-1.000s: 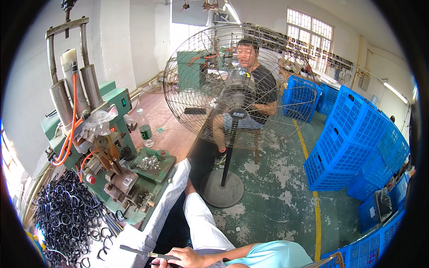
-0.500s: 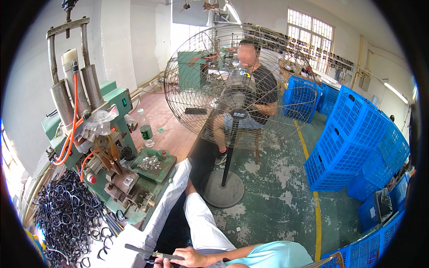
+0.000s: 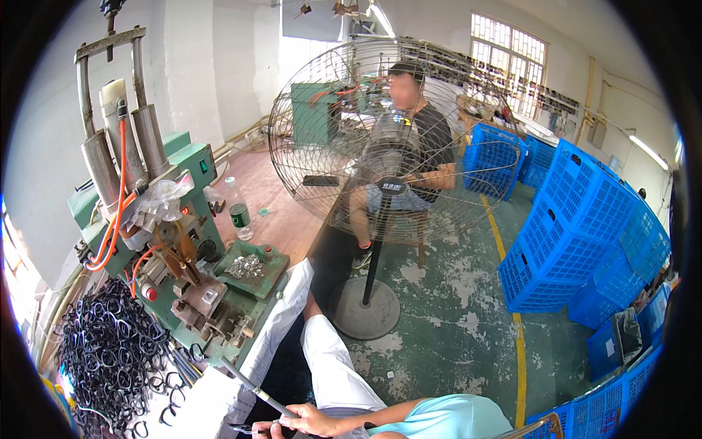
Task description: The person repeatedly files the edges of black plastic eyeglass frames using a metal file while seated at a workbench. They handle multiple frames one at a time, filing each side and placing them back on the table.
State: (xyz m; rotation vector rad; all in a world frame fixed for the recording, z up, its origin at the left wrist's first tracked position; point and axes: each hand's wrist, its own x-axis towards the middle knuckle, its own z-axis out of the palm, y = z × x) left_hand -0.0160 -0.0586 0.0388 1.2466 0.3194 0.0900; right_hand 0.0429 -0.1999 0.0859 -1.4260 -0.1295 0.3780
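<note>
At the lower edge my right hand [image 3: 314, 421] is closed around a long, thin grey tool with a slim blade [image 3: 251, 388], whose tip slants up and left toward the bench edge. Its exact kind I cannot make out. Just beside it, my left hand [image 3: 268, 430] shows only some fingertips, closed on a small dark piece [image 3: 240, 427] that sticks out to the left. The rest of that hand is cut off by the picture's edge. A heap of black ring-shaped plastic parts [image 3: 110, 351] lies to the left of both hands.
A green press [image 3: 183, 212] with metal cylinders stands at left, next to a green tray [image 3: 245, 289] of small metal parts. A plastic bottle [image 3: 240, 216] is behind it. Ahead stands a large fan [image 3: 387, 190], with a seated person [image 3: 431, 139] beyond. Blue crates [image 3: 563, 227] are stacked right.
The grey tool has swung from nearly level to a steep slant, its tip now higher. The dark piece in my left hand shows more clearly below it.
</note>
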